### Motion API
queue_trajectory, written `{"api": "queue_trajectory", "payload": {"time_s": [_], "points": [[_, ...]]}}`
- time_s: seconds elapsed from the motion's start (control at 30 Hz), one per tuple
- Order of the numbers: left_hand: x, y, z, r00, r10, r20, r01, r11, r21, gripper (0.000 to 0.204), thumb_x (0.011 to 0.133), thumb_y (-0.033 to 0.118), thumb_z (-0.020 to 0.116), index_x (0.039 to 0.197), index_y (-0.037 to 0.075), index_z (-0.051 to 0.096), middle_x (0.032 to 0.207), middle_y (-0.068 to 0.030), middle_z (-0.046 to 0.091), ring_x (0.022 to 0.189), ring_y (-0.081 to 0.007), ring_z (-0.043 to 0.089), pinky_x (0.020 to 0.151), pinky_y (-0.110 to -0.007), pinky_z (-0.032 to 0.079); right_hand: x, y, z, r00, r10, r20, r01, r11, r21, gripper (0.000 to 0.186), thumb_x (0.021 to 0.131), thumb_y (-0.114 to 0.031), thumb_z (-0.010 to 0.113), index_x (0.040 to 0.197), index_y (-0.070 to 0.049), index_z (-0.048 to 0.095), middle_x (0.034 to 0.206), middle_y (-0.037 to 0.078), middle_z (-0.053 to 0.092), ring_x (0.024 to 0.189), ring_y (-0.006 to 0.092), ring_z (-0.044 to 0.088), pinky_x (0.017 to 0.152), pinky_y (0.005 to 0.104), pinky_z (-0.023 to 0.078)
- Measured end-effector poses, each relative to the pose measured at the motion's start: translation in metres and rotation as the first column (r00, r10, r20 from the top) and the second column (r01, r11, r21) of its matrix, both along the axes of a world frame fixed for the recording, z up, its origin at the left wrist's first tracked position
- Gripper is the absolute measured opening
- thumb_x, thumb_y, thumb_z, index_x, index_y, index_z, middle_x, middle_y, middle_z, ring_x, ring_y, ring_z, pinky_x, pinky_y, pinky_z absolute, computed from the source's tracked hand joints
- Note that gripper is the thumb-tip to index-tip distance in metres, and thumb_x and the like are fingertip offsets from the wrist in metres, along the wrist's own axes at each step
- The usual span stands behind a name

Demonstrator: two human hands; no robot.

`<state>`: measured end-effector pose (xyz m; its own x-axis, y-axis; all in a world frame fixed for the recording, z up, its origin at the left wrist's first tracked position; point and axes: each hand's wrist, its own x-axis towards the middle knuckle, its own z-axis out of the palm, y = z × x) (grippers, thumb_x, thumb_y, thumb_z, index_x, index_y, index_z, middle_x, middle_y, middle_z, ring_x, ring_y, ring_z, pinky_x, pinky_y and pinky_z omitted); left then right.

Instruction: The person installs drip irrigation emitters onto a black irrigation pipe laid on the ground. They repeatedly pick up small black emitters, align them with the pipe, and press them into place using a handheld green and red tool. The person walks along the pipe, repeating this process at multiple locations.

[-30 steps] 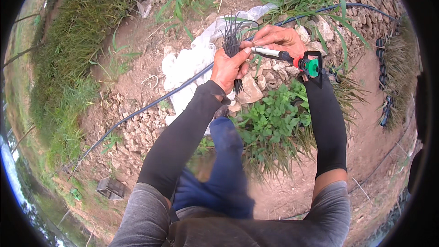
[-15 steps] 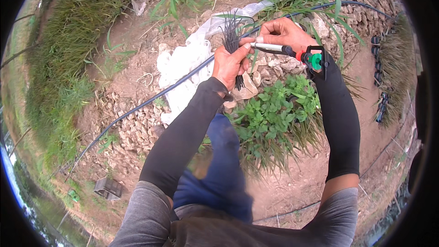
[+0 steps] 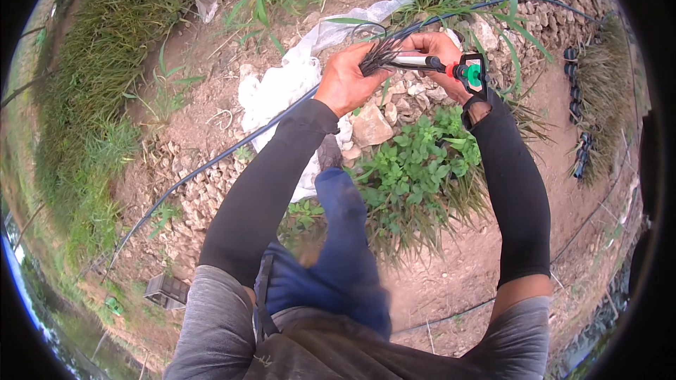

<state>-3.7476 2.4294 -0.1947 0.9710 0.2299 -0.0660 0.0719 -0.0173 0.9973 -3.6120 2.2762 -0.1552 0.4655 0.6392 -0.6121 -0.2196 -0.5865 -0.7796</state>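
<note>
A bundle of thin dark strips [image 3: 379, 55] is gripped by my left hand [image 3: 343, 76], lying aslant above the white crumpled sheet [image 3: 260, 102]. My right hand [image 3: 440, 56] is closed around a sprinkler assembly [image 3: 468, 74], which has a green middle, red ring and black frame on a short pale tube [image 3: 412, 61]. Its fingertips are partly hidden behind the bundle and tube, close to my left hand.
A long black hose [image 3: 204, 165] crosses the stony ground [image 3: 370, 127] under my arms. Leafy plants [image 3: 422, 165] grow below the stones, tall grass [image 3: 98, 63] at left. Black linked fittings [image 3: 574, 88] lie at right, a grey wire crate [image 3: 165, 292] at lower left.
My left hand has turned and risen slightly, tipping the upright bundle over toward horizontal. My right hand and the sprinkler shifted right, then moved back a little and up, nearer the bundle.
</note>
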Motion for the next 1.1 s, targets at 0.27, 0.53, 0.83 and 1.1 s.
{"api": "queue_trajectory", "payload": {"time_s": [0.27,0.53,0.83,1.1], "points": [[0.007,0.015,0.001,0.999,-0.051,-0.019,0.053,0.987,0.151,0.03,0.073,0.013,0.076,0.101,0.005,0.068,0.086,-0.013,0.066,0.077,-0.0298,0.064,0.072,-0.036,0.05,-0.049,-0.009,-0.021,0.858,-0.254,0.447,0.203,0.966,0.158,0.021,0.08,-0.012,0.068,0.098,-0.002,0.067,0.081,0.006,0.068,0.073,0.0149,0.062,0.067,0.0293,0.048],[0.014,0.021,0.029,0.999,-0.031,-0.025,0.039,0.916,0.399,0.023,0.072,0.012,0.075,0.092,0.004,0.069,0.07,-0.0139,0.063,0.062,-0.0249,0.061,0.06,-0.034,0.048,-0.083,0.019,0.005,0.618,-0.316,0.72,0.361,0.927,0.097,0.017,0.08,-0.014,0.066,0.09,0.0,0.065,0.08,0.014,0.065,0.066,0.0278,0.062,0.059,0.0355,0.047],[0.007,-0.005,0.031,0.956,0.27,-0.115,-0.184,0.856,0.483,0.018,0.068,0.013,0.072,0.081,0.004,0.066,0.075,-0.0164,0.064,0.071,-0.0365,0.063,0.064,-0.044,0.05,-0.1,0.043,0.019,0.567,-0.43,0.703,0.535,0.841,0.083,0.014,0.077,-0.012,0.067,0.084,0.001,0.069,0.092,0.017,0.062,0.093,0.035,0.057,0.082,0.0409,0.044],[0.002,-0.02,0.042,0.884,0.456,-0.109,-0.355,0.803,0.478,0.011,0.073,0.012,0.066,0.081,0.006,0.064,0.077,-0.017,0.064,0.072,-0.0388,0.061,0.063,-0.045,0.049,-0.081,0.058,0.047,0.532,-0.039,0.846,0.409,0.886,-0.217,0.018,0.075,-0.018,0.068,0.08,-0.001,0.071,0.08,0.018,0.066,0.081,0.0355,0.062,0.071,0.0429,0.047]]}}
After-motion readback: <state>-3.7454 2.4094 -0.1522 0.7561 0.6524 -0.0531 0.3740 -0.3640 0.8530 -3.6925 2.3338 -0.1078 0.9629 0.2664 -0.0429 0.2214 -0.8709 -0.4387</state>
